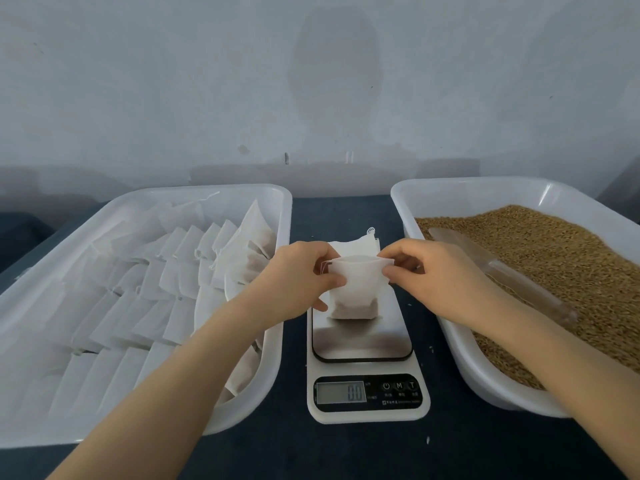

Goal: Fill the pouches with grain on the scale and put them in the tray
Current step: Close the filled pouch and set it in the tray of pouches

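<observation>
A white pouch with brown grain in its bottom stands on the steel plate of the scale. My left hand pinches the pouch's top left edge and my right hand pinches its top right edge, holding the mouth between them. The scale's display reads 0.0. Behind the scale lies a small stack of empty pouches. The white tray on the left holds several rows of pouches.
A white tub on the right holds loose brown grain, with a clear plastic scoop lying on top. A few stray grains lie on the dark tabletop. A pale wall stands behind.
</observation>
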The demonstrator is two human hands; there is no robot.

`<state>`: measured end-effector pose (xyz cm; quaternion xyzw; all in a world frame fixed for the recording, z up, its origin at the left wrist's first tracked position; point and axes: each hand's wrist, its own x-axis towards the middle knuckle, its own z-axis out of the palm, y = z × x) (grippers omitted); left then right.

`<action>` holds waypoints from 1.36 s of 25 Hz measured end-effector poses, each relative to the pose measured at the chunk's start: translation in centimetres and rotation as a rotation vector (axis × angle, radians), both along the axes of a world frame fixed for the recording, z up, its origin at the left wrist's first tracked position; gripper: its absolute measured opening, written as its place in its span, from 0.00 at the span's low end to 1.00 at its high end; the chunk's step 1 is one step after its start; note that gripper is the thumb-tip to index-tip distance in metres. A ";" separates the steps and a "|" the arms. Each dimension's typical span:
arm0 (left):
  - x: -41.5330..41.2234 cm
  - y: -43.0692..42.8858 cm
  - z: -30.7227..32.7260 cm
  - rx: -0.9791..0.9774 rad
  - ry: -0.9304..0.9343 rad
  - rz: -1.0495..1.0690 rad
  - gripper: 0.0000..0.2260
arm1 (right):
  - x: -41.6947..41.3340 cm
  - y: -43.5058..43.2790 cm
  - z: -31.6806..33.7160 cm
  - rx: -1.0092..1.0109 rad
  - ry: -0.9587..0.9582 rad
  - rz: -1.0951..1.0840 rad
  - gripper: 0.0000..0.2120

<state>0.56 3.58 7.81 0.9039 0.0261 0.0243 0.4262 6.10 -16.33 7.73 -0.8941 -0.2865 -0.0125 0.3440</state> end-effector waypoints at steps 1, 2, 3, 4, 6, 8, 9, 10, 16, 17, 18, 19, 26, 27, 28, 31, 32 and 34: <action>0.0 0.0 0.0 0.014 0.002 0.001 0.06 | 0.0 0.0 0.0 0.009 0.002 -0.004 0.08; 0.0 0.0 -0.1 0.022 0.004 -0.001 0.06 | 0.1 0.0 -0.1 0.014 0.004 -0.006 0.08; 0.0 0.0 -0.1 0.025 0.005 -0.003 0.07 | 0.1 0.0 -0.1 0.012 0.005 -0.007 0.08; 0.0 0.0 -0.1 0.027 0.007 -0.003 0.06 | 0.1 0.0 -0.1 0.007 0.006 -0.006 0.08; 0.0 0.0 -0.1 0.030 0.009 -0.004 0.05 | 0.0 -0.1 -0.2 0.004 0.007 -0.006 0.09; 0.0 0.0 -0.2 0.027 0.008 -0.006 0.05 | 0.0 -0.1 -0.2 0.010 0.007 -0.009 0.09; 0.0 0.1 -0.1 0.027 0.007 -0.006 0.05 | 0.1 -0.1 -0.2 0.013 0.008 -0.009 0.09; 0.0 0.1 -0.1 0.027 0.005 -0.007 0.05 | 0.1 0.0 -0.2 0.012 0.010 -0.009 0.09; 0.1 0.1 -0.2 0.028 0.002 -0.010 0.04 | 0.1 -0.1 -0.3 0.007 0.014 -0.002 0.09; 0.1 0.1 -0.2 0.030 0.003 -0.011 0.04 | 0.1 -0.1 -0.3 0.004 0.013 -0.002 0.09; 0.1 0.1 -0.2 0.032 0.004 -0.012 0.05 | 0.1 -0.1 -0.3 0.001 0.012 -0.003 0.09; 0.1 0.1 -0.2 0.034 0.005 -0.012 0.05 | 0.1 -0.1 -0.3 -0.001 0.011 -0.003 0.09; 0.1 0.1 -0.3 0.034 0.003 -0.008 0.05 | 0.1 -0.1 -0.3 0.001 0.006 -0.001 0.09; 0.1 0.1 -0.3 0.035 0.002 -0.007 0.05 | 0.1 -0.1 -0.3 0.001 0.007 -0.001 0.09; 0.2 0.1 -0.3 0.041 0.000 -0.005 0.05 | 0.1 -0.1 -0.2 0.002 0.009 -0.001 0.09; 0.2 0.1 -0.3 0.050 -0.003 -0.007 0.04 | 0.1 -0.1 -0.2 0.007 0.017 0.000 0.08; 0.2 0.1 -0.4 0.052 -0.003 -0.007 0.04 | 0.0 -0.1 -0.2 0.009 0.020 -0.001 0.07; 0.2 0.1 -0.4 0.050 -0.001 -0.010 0.05 | 0.0 -0.1 -0.2 0.017 0.028 -0.004 0.06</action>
